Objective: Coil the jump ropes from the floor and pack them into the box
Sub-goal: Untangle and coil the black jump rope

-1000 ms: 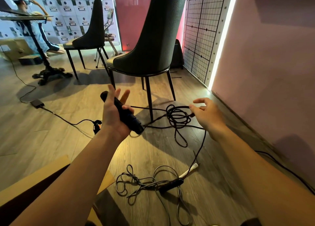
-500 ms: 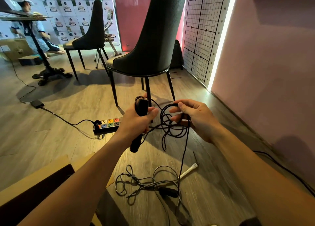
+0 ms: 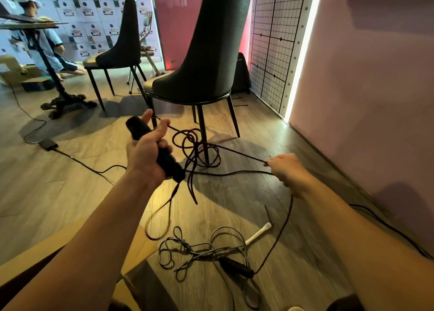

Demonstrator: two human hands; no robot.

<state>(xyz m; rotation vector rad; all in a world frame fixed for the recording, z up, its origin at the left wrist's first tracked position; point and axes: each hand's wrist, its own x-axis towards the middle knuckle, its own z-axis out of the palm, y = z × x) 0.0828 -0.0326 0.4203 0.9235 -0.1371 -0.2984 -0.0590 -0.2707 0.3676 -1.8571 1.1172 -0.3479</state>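
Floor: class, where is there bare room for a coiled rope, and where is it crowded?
Bare: the boards between the power cable and the cardboard box, and the strip along the pink wall beyond the right hand. Crowded: around the near chair's legs and the grey rope tangle.

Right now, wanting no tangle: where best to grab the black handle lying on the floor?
Probably mid-shaft on the black handle, from above, fingers across it: it lies flat, cord leaving its right end, grey rope crowding its left.

My one wide camera rides on my head, looking forward and down along my forearms, close above my left hand [image 3: 145, 155] gripping the handle [image 3: 137, 127] and right hand [image 3: 285, 169] pinching the rope [image 3: 244, 155], chair [image 3: 206, 52] just beyond.
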